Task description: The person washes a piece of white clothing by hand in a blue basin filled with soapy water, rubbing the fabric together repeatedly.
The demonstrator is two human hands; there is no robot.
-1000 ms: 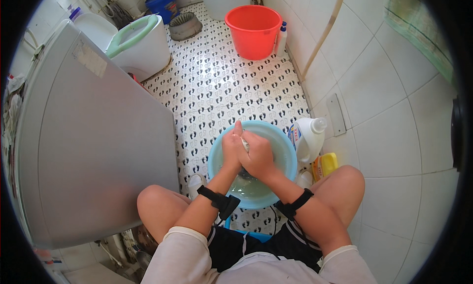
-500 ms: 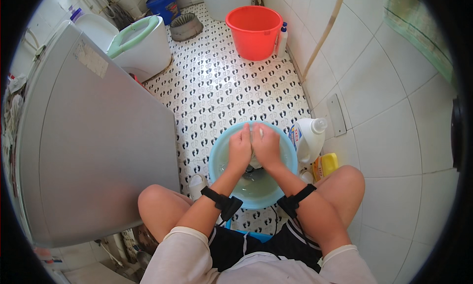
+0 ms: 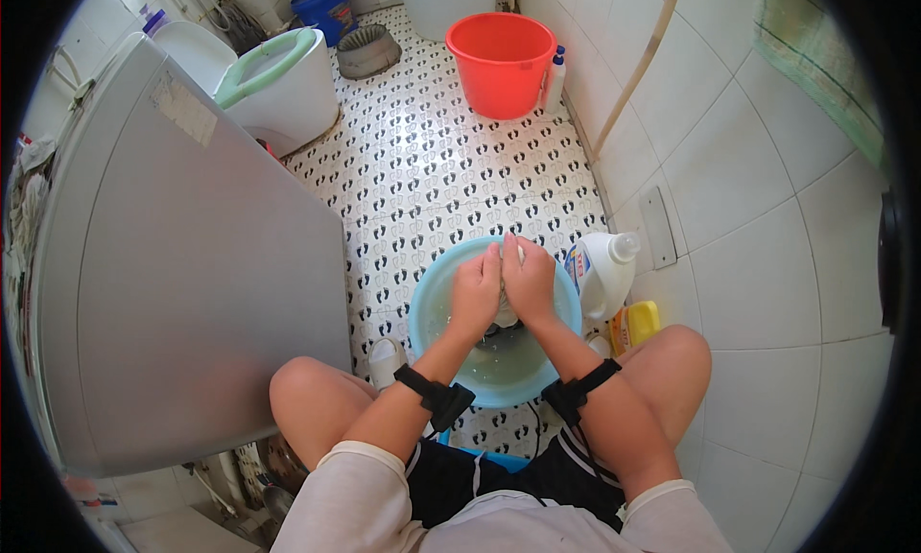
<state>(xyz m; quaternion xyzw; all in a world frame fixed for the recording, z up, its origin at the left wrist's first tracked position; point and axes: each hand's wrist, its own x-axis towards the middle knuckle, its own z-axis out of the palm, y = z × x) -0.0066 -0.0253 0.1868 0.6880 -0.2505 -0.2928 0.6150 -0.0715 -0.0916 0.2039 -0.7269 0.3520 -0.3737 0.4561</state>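
Note:
Over a light-blue basin [image 3: 416, 308] of cloudy water, my left hand [image 3: 476, 289] and my right hand [image 3: 530, 277] are pressed close together. Between them is a pale, wet piece of what looks like cloth [image 3: 506, 315], gripped from both sides. Most of it is hidden by my fingers and palms. Just below, something dark [image 3: 499, 340] lies in the water; its kind cannot be made out. Small bubbles float around it. Both forearms carry black straps.
To the basin's right stand a white detergent jug [image 3: 606, 273] and a yellow container [image 3: 634, 327] by the tiled wall. A grey appliance [image 3: 206, 265] rises on the left. Farther off are a red bucket [image 3: 501, 78], a white pump bottle [image 3: 554, 83] and a toilet [image 3: 288, 97].
Both hands have shifted slightly, staying together over the basin, and the fingers have turned a little. More bubbles or droplets show on the water. The whole view has moved slightly.

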